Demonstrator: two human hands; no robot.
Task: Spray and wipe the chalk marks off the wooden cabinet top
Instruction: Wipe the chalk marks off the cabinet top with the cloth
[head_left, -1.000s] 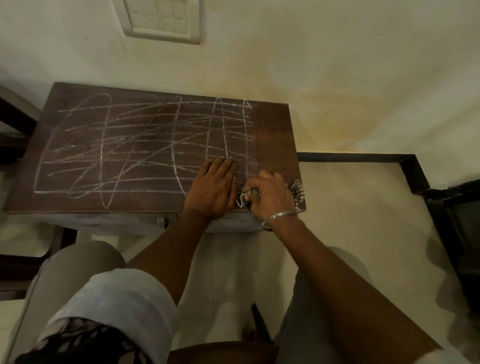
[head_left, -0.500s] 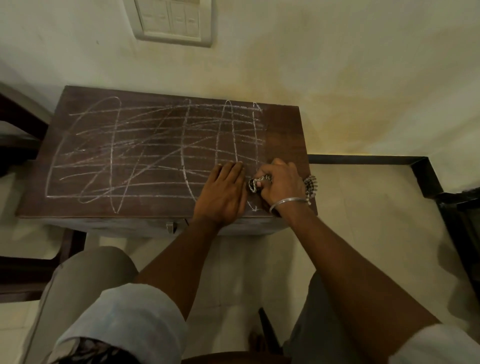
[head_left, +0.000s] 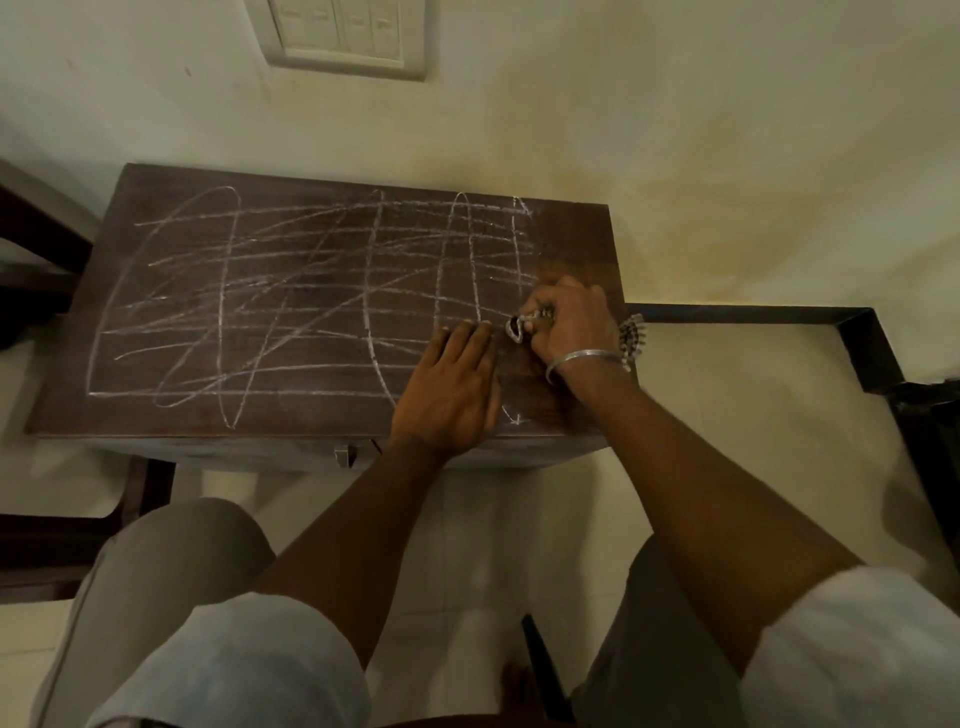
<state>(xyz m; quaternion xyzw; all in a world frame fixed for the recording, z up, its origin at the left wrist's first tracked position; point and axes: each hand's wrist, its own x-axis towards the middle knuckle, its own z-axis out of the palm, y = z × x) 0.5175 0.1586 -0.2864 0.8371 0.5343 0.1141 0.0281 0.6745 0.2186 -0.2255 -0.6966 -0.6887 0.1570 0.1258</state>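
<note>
White chalk marks (head_left: 311, 291) cross most of the dark wooden cabinet top (head_left: 576, 244) in a mesh of lines and loops, while a strip along its right edge shows bare wood. Near the right front, the right hand (head_left: 566, 322) is curled round a bunched patterned cloth (head_left: 519, 327) and holds it against the wood. A metal bangle (head_left: 582, 358) circles that wrist. Just beside it, the left hand (head_left: 449, 389) lies flat on the top, fingers straight and together. The cabinet stands against a pale, stained wall (head_left: 675, 104) with a switch plate (head_left: 337, 36) above. Pale floor tiles (head_left: 727, 415) and a dark skirting (head_left: 753, 314) lie to the right.
</note>
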